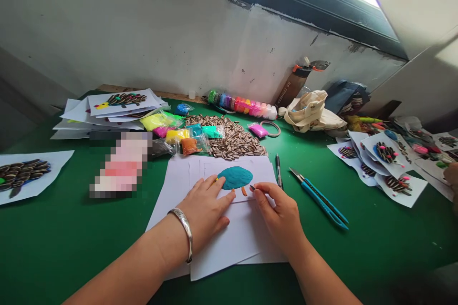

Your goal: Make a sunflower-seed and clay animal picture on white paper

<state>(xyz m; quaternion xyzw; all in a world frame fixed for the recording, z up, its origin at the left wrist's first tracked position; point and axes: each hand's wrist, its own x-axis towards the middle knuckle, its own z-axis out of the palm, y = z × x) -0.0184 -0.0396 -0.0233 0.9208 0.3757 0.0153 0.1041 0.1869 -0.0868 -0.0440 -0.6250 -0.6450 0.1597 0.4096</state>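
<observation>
A flattened oval of blue clay (235,177) lies on white paper (229,248), with two short orange clay pieces (244,191) at its lower edge. My left hand (207,205), wearing a silver bangle (183,231), rests open on the paper, fingertips at the clay's left side. A bit of yellow shows beside those fingers. At the clay's lower right, my right hand (277,209) pinches a small dark thing (252,188) that looks like a sunflower seed, mostly hidden by the fingertips. Behind the paper spreads a heap of striped sunflower seeds (232,136).
Right of the paper lie a black pen (278,171) and a blue-handled pointed tool (322,202). Bagged coloured clay (177,134) sits behind left. Seed-covered pictures are stacked left (121,102) and right (388,157). A bottle (295,83) and cloth bag (307,112) stand by the wall.
</observation>
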